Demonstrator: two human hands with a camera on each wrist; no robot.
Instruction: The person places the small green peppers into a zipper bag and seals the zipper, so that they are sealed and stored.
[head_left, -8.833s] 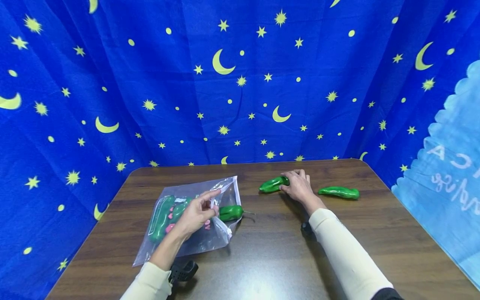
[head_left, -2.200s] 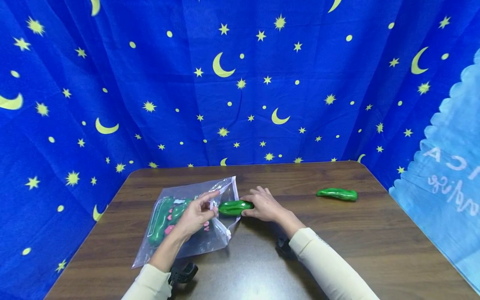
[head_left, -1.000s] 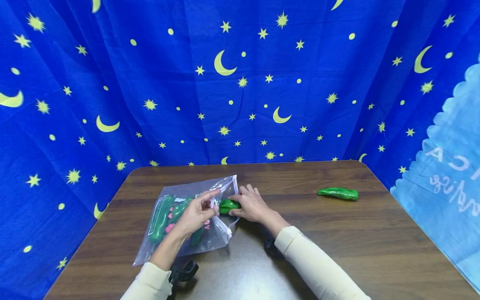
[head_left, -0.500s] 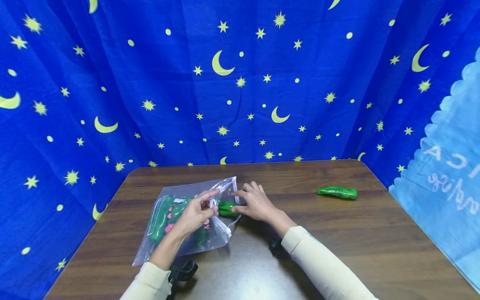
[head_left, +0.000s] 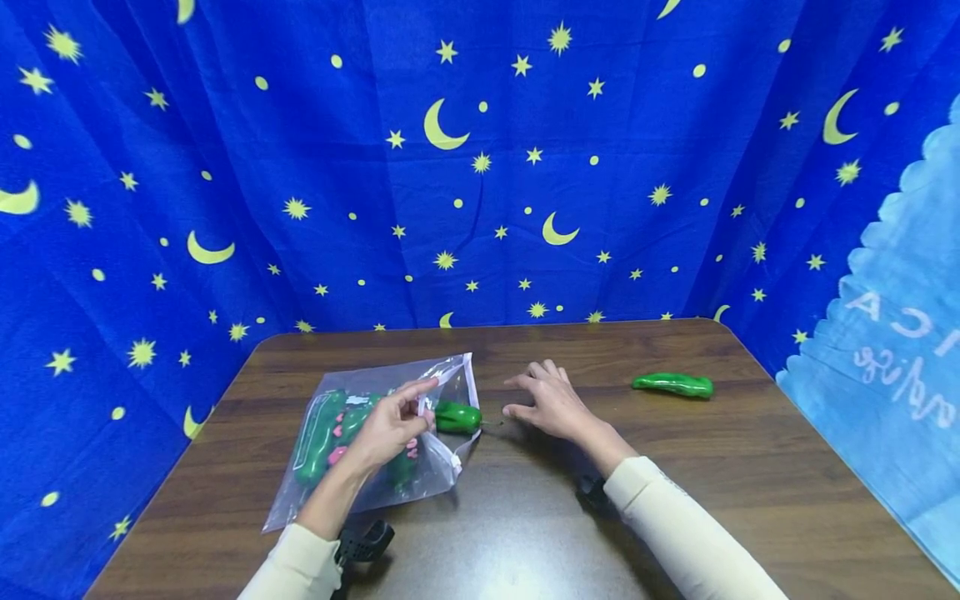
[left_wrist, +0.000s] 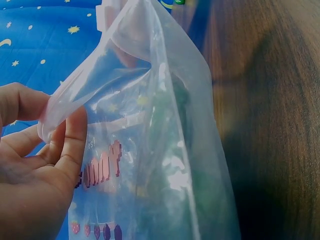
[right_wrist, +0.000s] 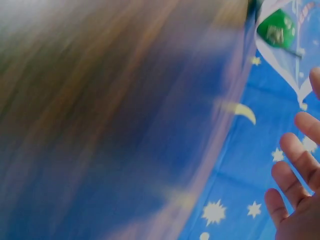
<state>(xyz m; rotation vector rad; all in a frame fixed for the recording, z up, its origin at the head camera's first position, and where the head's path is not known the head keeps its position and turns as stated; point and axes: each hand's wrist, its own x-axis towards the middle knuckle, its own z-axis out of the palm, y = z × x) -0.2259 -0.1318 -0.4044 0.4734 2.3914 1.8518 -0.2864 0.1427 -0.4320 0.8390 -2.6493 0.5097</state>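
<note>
A clear zip bag point(head_left: 375, 496) lies on the table with several green peppers inside, its mouth facing right. My left hand point(head_left: 390, 429) pinches the bag's upper edge and holds the mouth apart; the left wrist view shows the plastic point(left_wrist: 75, 95) between thumb and fingers. One green pepper point(head_left: 459, 417) sits in the mouth, its thin stem poking out to the right. Just right of that stem, my right hand point(head_left: 551, 404) hovers with relaxed, spread fingers and nothing in them. In the right wrist view, the pepper's stem end point(right_wrist: 277, 32) shows in the bag opening, beyond the fingers point(right_wrist: 295, 155).
Another green pepper point(head_left: 672, 384) lies alone on the right of the wooden table point(head_left: 570, 533). A blue curtain point(head_left: 480, 167) with moons and stars hangs behind the table, and a light blue cloth point(head_left: 892, 350) hangs at the right.
A pepper was carried from the table's middle into the bag mouth by my right hand, which has let go and drawn back right. My left hand has kept its hold on the bag.
</note>
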